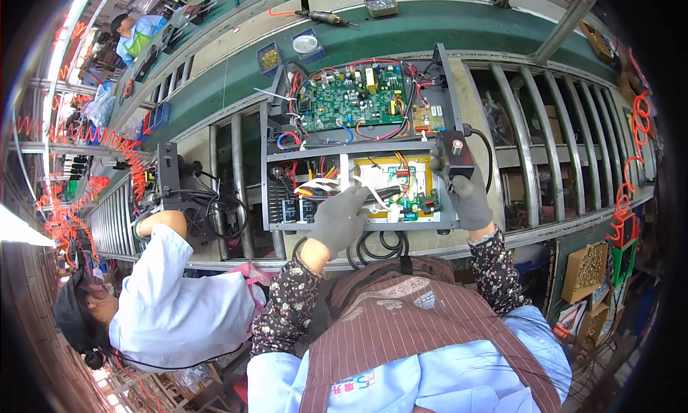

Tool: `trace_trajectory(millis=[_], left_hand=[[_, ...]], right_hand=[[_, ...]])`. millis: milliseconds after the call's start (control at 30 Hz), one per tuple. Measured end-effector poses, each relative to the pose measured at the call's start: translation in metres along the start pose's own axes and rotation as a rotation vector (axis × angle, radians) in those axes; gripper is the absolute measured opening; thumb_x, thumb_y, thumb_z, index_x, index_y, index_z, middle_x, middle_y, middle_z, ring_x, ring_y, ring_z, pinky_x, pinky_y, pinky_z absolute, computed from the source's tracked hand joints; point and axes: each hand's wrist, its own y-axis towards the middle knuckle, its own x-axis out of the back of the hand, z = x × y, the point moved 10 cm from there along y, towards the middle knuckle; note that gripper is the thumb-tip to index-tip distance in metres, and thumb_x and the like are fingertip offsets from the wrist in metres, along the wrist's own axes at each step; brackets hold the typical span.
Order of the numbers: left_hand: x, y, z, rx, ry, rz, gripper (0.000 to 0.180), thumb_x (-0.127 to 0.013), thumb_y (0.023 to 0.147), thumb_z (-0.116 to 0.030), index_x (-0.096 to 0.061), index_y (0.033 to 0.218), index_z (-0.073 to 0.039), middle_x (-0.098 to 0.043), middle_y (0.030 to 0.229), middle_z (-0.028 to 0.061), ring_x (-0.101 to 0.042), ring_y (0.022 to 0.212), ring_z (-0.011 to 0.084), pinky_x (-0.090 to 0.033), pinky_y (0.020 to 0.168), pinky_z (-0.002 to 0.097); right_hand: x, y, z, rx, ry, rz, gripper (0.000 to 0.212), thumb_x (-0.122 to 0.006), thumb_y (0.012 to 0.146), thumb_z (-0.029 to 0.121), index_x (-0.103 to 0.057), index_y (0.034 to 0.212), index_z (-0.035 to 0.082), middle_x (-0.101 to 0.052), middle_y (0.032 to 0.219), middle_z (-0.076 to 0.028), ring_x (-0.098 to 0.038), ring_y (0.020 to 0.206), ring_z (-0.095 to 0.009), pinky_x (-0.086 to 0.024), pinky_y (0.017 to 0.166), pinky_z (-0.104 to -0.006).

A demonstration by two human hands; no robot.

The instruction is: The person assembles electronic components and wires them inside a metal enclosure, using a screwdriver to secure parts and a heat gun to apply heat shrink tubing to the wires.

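Here, a screwdriver (322, 16) and a blue bin (315, 57) are lying beyond on the green bench (459, 22), a co-worker (186, 309) is sitting at left, and wires (319, 188) are crowding the near bay. The open chassis (315, 154) is resting beneath the left hand (340, 218), fingers loosely bending, grip unclear; the right hand (470, 203) is touching a black part (459, 162) at its right end, closure untellable.
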Motion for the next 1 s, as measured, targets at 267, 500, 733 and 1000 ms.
trace_trajectory(millis=[267,500,733,1000], left_hand=[[-0.010,0.008,-0.003,0.097,0.115,0.129,0.025,-0.062,0.070,-0.028,-0.060,0.086,-0.009,-0.056,0.086,0.0112,-0.058,0.071,0.0299,-0.047,0.061,0.0377],[-0.005,0.008,0.001,0.066,0.085,-0.115,0.022,-0.067,0.064,-0.031,-0.064,0.074,-0.012,-0.057,0.075,0.0069,-0.058,0.060,0.0271,-0.046,0.054,0.0362],[0.000,0.005,0.001,0.016,0.039,-0.162,0.020,-0.068,0.063,-0.030,-0.064,0.071,-0.012,-0.056,0.070,0.0048,-0.057,0.058,0.0245,-0.045,0.052,0.0339],[0.006,0.003,-0.006,-0.073,-0.015,-0.186,0.020,-0.067,0.064,-0.030,-0.062,0.067,-0.011,-0.053,0.064,0.0036,-0.055,0.053,0.0230,-0.043,0.048,0.0329]], right_hand=[[0.003,-0.002,-0.003,-0.015,-0.064,-0.031,0.076,-0.070,0.061,0.041,-0.038,0.119,0.003,-0.051,0.105,-0.007,-0.051,0.092,-0.014,-0.040,0.084,-0.0291],[0.003,0.000,-0.003,-0.012,-0.081,-0.021,0.077,-0.071,0.061,0.041,-0.038,0.119,0.003,-0.052,0.104,-0.008,-0.051,0.092,-0.015,-0.041,0.083,-0.0295],[0.001,0.000,-0.003,-0.008,-0.070,-0.011,0.080,-0.072,0.060,0.042,-0.037,0.119,0.002,-0.051,0.103,-0.007,-0.050,0.093,-0.015,-0.041,0.083,-0.0289],[-0.010,0.006,0.006,0.009,-0.312,-0.010,0.079,-0.075,0.055,0.028,-0.036,0.120,0.002,-0.049,0.106,-0.008,-0.050,0.094,-0.017,-0.041,0.082,-0.0290]])
